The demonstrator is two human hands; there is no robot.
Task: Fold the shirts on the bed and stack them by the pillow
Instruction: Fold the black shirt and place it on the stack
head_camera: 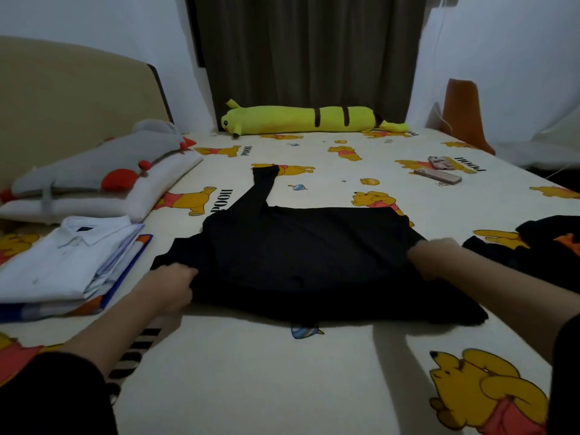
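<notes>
A black long-sleeved shirt (307, 259) lies spread across the middle of the bed, one sleeve stretched away toward the far side. My left hand (174, 287) grips its left edge. My right hand (431, 257) grips its right edge. A stack of folded shirts (62, 268), white on top, sits at the left beside the white pillow (150, 183). Another dark garment (543, 246) with an orange patch lies crumpled at the right.
The bed sheet (282, 372) is cream with yellow bear prints. A grey plush toy (94, 164) rests on the pillow. A long yellow plush (298, 120) lies along the far edge. Two phones (439, 169) lie at the far right.
</notes>
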